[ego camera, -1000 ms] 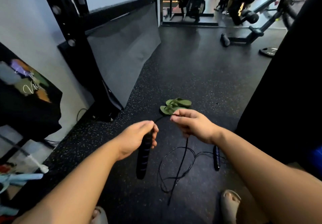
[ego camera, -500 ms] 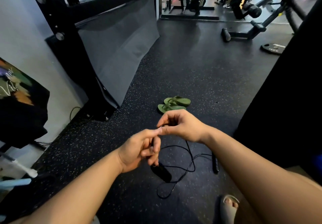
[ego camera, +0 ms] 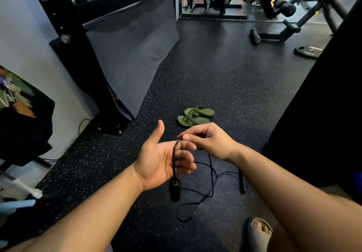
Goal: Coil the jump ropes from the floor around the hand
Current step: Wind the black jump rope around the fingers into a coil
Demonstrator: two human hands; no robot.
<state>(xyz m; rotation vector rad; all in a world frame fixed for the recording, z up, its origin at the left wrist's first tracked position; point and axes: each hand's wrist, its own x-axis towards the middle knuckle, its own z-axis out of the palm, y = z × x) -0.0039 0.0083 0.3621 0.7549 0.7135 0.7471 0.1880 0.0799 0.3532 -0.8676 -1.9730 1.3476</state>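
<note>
A thin black jump rope (ego camera: 210, 181) lies partly looped on the speckled black floor. One black handle (ego camera: 175, 190) hangs below my left hand (ego camera: 164, 159), with the cord running up across the palm. That hand is palm-up, thumb raised and fingers spread. My right hand (ego camera: 207, 142) pinches the cord at the left hand's fingertips. The other handle (ego camera: 242, 184) lies on the floor to the right, below my right forearm.
Green flip-flops (ego camera: 195, 116) lie just beyond my hands. A black rack post with a grey mat (ego camera: 125, 56) stands on the left. A weight plate (ego camera: 309, 51) and gym machines sit far right. My sandalled foot (ego camera: 259, 234) is at the bottom.
My left hand let go of the handle and opened palm-up; the handle now dangles beneath it. My right hand carried the cord over the left hand's fingers.
</note>
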